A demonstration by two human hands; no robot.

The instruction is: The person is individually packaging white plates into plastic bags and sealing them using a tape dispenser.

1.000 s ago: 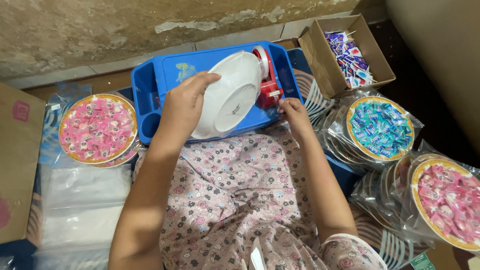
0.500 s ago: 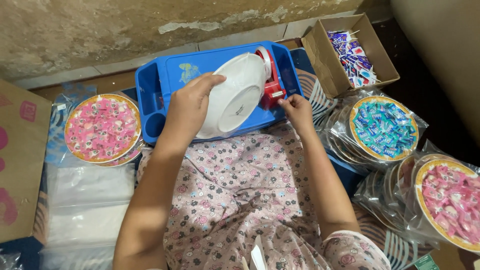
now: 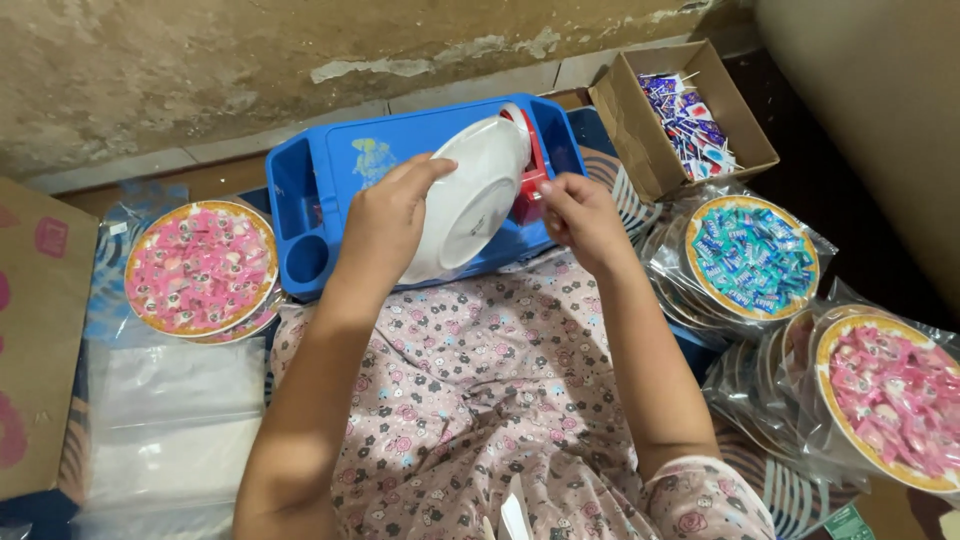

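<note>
Your left hand clamps the tilted white plate at frame centre, while your right hand, fingers pinched narrow, sits just right of it by the red tape dispenser.

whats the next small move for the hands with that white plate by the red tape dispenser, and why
Probably draw tape across the wrap. The left hand holds the white round plate, in clear plastic, tilted over the blue plastic tray. The right hand pinches at the red tape dispenser beside the plate's edge. Whether tape is already pulled out is too small to tell.
</note>
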